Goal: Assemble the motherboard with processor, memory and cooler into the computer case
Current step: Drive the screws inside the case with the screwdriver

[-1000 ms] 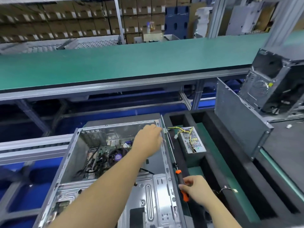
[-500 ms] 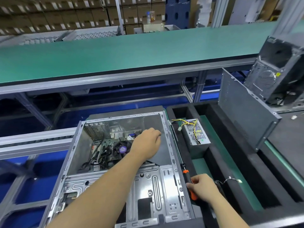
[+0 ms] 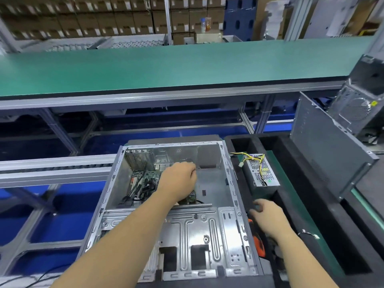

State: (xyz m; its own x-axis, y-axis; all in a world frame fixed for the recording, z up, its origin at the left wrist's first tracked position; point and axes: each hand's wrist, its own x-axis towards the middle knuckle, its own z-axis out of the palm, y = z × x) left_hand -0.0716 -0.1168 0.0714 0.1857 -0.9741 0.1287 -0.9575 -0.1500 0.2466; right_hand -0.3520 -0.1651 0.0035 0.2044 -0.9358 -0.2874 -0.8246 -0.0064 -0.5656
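Computer case (image 3: pixel 207 235) open on its side, motherboard (image 3: pixel 149 179) inside; left hand (image 3: pixel 178 179) over it, fingers curled, grasp unclear; right hand (image 3: pixel 268 217) relaxed above orange screwdriver (image 3: pixel 258 244) beside case.

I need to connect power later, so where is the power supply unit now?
In the head view, the power supply unit lies right of the open computer case, in a black foam tray, beyond the right hand.
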